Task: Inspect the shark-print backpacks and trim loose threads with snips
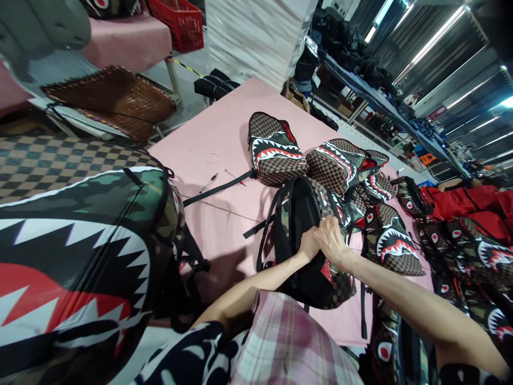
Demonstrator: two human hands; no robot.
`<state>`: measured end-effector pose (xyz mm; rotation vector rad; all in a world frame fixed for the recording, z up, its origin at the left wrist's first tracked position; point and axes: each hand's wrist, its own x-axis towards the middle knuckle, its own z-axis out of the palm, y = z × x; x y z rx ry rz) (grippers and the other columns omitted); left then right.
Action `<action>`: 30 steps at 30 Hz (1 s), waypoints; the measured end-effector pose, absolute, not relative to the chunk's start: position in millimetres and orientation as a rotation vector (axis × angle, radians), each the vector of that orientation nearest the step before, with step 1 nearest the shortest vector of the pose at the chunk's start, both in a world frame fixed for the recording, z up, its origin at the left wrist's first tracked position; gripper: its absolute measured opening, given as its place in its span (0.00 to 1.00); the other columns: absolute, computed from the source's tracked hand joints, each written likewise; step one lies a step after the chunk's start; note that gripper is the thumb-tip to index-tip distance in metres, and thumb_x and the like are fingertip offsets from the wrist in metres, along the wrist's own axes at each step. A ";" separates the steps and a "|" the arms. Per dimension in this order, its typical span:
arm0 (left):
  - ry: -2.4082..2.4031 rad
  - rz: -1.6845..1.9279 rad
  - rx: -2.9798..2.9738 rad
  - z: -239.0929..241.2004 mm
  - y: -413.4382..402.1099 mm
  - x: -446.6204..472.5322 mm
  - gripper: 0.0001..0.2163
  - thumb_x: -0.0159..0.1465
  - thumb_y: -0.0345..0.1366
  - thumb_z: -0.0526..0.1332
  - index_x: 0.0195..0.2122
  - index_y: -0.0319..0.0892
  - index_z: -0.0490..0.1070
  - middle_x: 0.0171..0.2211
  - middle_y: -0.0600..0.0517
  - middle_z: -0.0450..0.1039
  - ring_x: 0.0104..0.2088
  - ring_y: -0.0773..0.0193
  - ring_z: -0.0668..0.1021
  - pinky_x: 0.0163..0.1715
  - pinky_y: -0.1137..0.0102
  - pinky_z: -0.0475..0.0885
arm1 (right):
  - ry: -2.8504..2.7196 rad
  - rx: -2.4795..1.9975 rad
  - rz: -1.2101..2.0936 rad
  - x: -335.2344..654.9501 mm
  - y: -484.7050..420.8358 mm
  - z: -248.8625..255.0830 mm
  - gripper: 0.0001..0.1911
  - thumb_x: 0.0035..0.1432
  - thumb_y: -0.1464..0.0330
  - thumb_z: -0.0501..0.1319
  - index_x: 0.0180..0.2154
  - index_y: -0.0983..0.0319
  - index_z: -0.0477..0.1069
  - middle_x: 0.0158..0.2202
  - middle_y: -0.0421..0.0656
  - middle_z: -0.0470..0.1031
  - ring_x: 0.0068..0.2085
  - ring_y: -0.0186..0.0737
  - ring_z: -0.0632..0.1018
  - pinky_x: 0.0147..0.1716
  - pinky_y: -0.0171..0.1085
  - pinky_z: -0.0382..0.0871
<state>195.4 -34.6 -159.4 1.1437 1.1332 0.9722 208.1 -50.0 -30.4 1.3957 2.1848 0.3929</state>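
Note:
Both my hands meet on a black backpack (298, 224) with camouflage and checkered sides that lies back-up on the pink table (216, 139). My left hand (309, 245) is closed in a pinch on the pack's fabric near its right edge. My right hand (332, 240) presses against it, fingers curled onto the same spot of the backpack. The pack's black straps (218, 188) trail left across the table.
A large shark-mouth camouflage backpack (80, 267) fills the near left. Several checkered shark-mouth backpacks (276, 152) are piled behind and to the right (395, 246). A pen (208, 183) lies on the table. Red fabric (460, 203) sits far right, a red crate (180, 24) at the back.

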 end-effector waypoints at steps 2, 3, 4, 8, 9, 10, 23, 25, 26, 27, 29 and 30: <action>1.122 0.979 1.125 -159.6 -34.3 195.6 0.06 0.57 0.31 0.58 0.24 0.40 0.68 0.28 0.49 0.72 0.37 0.61 0.75 0.34 0.74 0.65 | 2.143 1.379 0.416 207.2 -50.7 -32.3 0.22 0.50 0.84 0.44 0.33 0.69 0.75 0.32 0.55 0.72 0.39 0.53 0.69 0.41 0.53 0.57; 1.114 0.981 1.110 -159.1 -34.3 195.4 0.06 0.57 0.31 0.58 0.24 0.40 0.68 0.28 0.49 0.72 0.37 0.61 0.75 0.34 0.74 0.65 | 2.137 1.364 0.423 207.9 -50.7 -32.7 0.21 0.50 0.84 0.44 0.33 0.69 0.75 0.32 0.55 0.72 0.40 0.53 0.69 0.41 0.53 0.57; 1.104 0.980 1.092 -158.3 -34.5 194.9 0.05 0.57 0.31 0.58 0.24 0.39 0.68 0.28 0.49 0.72 0.36 0.61 0.75 0.33 0.74 0.65 | 2.140 1.350 0.422 209.2 -50.6 -32.5 0.21 0.50 0.83 0.45 0.34 0.68 0.74 0.32 0.55 0.72 0.40 0.53 0.69 0.41 0.53 0.57; 1.063 0.964 1.020 -152.9 -36.5 191.7 0.04 0.56 0.30 0.58 0.24 0.39 0.66 0.24 0.52 0.70 0.31 0.64 0.74 0.31 0.74 0.66 | 2.152 1.332 0.359 219.0 -48.6 -26.4 0.17 0.52 0.80 0.47 0.31 0.65 0.74 0.32 0.52 0.72 0.41 0.52 0.69 0.39 0.50 0.59; 1.047 0.957 1.002 -151.5 -37.0 190.1 0.04 0.56 0.30 0.57 0.24 0.39 0.65 0.23 0.53 0.69 0.30 0.65 0.74 0.29 0.74 0.67 | 2.153 1.339 0.341 222.0 -47.9 -23.4 0.16 0.52 0.79 0.48 0.30 0.65 0.74 0.32 0.52 0.72 0.40 0.52 0.69 0.38 0.48 0.59; 1.027 0.949 0.985 -150.3 -37.3 187.8 0.05 0.57 0.31 0.55 0.25 0.39 0.65 0.22 0.54 0.69 0.28 0.66 0.73 0.28 0.74 0.67 | 2.151 1.350 0.327 225.1 -47.3 -20.0 0.14 0.53 0.78 0.49 0.30 0.65 0.74 0.32 0.52 0.72 0.40 0.51 0.69 0.38 0.47 0.59; 1.094 1.170 1.314 -148.3 -17.9 156.6 0.02 0.54 0.32 0.61 0.30 0.43 0.71 0.36 0.52 0.70 0.38 0.63 0.71 0.40 0.70 0.63 | 2.138 1.474 0.331 262.8 -45.3 -5.6 0.11 0.59 0.69 0.52 0.33 0.60 0.73 0.36 0.45 0.73 0.38 0.41 0.69 0.32 0.39 0.52; 1.011 1.120 1.116 -149.5 -11.9 161.2 0.02 0.53 0.31 0.60 0.24 0.41 0.70 0.29 0.53 0.69 0.36 0.63 0.71 0.40 0.69 0.63 | 2.159 1.498 0.371 265.5 -42.9 -5.1 0.11 0.59 0.68 0.52 0.35 0.59 0.73 0.36 0.44 0.73 0.38 0.41 0.68 0.32 0.39 0.51; 0.974 1.095 1.027 -150.5 -8.8 162.6 0.03 0.53 0.31 0.60 0.22 0.41 0.70 0.26 0.53 0.69 0.33 0.64 0.71 0.39 0.69 0.63 | 2.168 1.514 0.406 266.4 -41.2 -4.4 0.11 0.60 0.68 0.52 0.36 0.58 0.73 0.36 0.44 0.73 0.38 0.42 0.68 0.32 0.39 0.51; 0.941 1.075 0.961 -151.7 -5.8 163.3 0.04 0.53 0.31 0.60 0.22 0.40 0.70 0.24 0.54 0.69 0.31 0.64 0.71 0.37 0.70 0.63 | 2.175 1.529 0.443 267.0 -39.3 -3.6 0.12 0.60 0.69 0.51 0.38 0.58 0.72 0.36 0.44 0.73 0.38 0.42 0.68 0.32 0.39 0.50; 0.895 1.057 0.883 -154.0 -1.2 163.2 0.04 0.52 0.31 0.59 0.22 0.39 0.70 0.22 0.54 0.68 0.27 0.67 0.70 0.34 0.70 0.63 | 2.187 1.537 0.495 266.7 -35.4 -2.7 0.12 0.60 0.70 0.50 0.40 0.58 0.72 0.37 0.44 0.73 0.38 0.42 0.67 0.32 0.39 0.49; 0.874 1.054 0.842 -154.8 0.4 162.8 0.04 0.52 0.31 0.58 0.22 0.38 0.70 0.21 0.54 0.68 0.26 0.68 0.69 0.33 0.71 0.63 | 2.195 1.527 0.503 265.8 -33.4 -2.9 0.13 0.60 0.70 0.50 0.41 0.58 0.71 0.36 0.45 0.73 0.38 0.42 0.67 0.32 0.39 0.49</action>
